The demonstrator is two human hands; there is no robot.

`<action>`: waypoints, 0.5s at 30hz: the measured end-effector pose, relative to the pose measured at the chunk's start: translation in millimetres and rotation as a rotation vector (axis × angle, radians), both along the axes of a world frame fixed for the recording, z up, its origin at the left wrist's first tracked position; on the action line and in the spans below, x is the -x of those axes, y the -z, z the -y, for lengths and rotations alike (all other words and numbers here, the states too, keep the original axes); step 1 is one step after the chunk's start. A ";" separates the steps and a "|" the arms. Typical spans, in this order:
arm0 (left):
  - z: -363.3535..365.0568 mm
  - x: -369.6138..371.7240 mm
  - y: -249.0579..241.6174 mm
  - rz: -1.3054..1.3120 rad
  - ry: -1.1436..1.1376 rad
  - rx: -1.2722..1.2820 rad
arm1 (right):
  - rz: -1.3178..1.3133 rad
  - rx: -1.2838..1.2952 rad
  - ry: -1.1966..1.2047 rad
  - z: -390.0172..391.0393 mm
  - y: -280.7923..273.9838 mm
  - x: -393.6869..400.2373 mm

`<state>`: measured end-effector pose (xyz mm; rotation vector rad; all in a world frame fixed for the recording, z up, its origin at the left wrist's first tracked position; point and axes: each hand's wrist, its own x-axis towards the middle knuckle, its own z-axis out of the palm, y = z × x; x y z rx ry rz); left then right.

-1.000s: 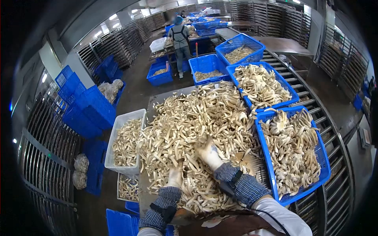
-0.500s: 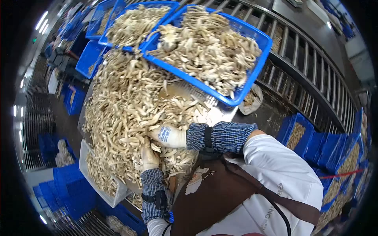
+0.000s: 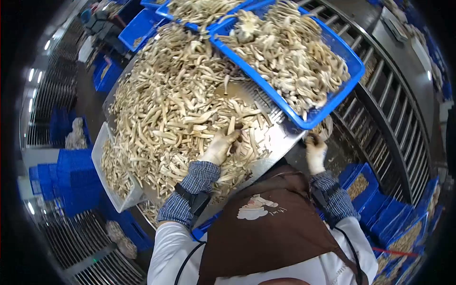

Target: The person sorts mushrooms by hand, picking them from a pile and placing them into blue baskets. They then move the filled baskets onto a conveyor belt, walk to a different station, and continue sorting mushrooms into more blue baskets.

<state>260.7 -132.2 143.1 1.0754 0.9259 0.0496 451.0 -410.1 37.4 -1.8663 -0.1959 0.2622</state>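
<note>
Pale mushrooms (image 3: 156,104) lie heaped over a metal table (image 3: 278,156). My left hand (image 3: 220,146), in a whitish glove with dark fingertips, is at the near right part of the heap, its fingers closed around a pale mushroom (image 3: 231,126) that sticks up. My right hand (image 3: 315,152), also gloved, is beyond the table's right edge, below the corner of a blue basket (image 3: 266,90) full of mushrooms. Its fingers are bent near a white bag (image 3: 327,128); whether they hold anything is too small to tell.
A white tub (image 3: 102,159) with mushrooms stands at the table's left edge. Another full blue basket (image 3: 192,24) is at the far side. Metal roller racks (image 3: 380,90) run along the right. Stacked blue crates (image 3: 76,183) stand left, more at lower right. A person (image 3: 102,26) is far left.
My hands, together over the heap before, are now apart. My right hand has moved right, off the table; my left hand has moved up and right. The view has shifted too.
</note>
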 end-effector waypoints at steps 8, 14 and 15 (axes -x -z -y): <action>-52.1 79.5 -40.9 0.005 -0.254 -0.406 | -0.723 -0.296 0.096 37.2 37.7 -129.7; -7.2 242.4 -2.4 -0.290 0.047 -0.446 | -0.064 0.142 -0.723 -32.3 8.4 12.3; 11.8 269.6 9.9 -0.322 0.135 -0.274 | -0.012 0.210 -0.938 -63.9 -27.1 22.2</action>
